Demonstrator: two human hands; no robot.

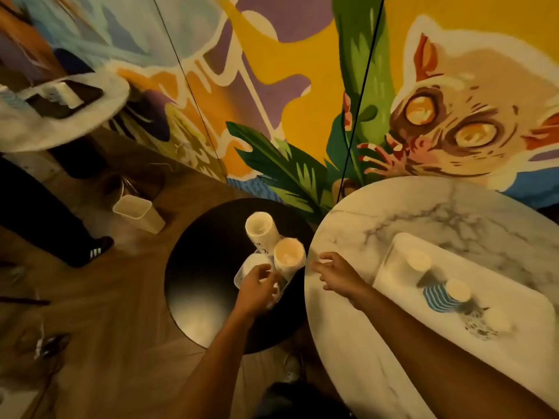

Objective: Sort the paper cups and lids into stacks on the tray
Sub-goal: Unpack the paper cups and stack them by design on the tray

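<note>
Below a painted mural wall, open wooden floor at left holds a clear bin [139, 213], well apart from the round black counter [196, 267]. Two paper cup stacks [289, 254] rise from a clear container [242, 275] near that counter's right edge. The left grip [257, 287] reaches into the container with fingers bent, blur hiding whether they pinch anything, while the right grip [335, 273] hovers spread and empty over the marble counter [378, 213] at its left rim. Further right on the marble lies a white tray [520, 343], with three cups [419, 261] in a row and bare tray beside them.
</note>
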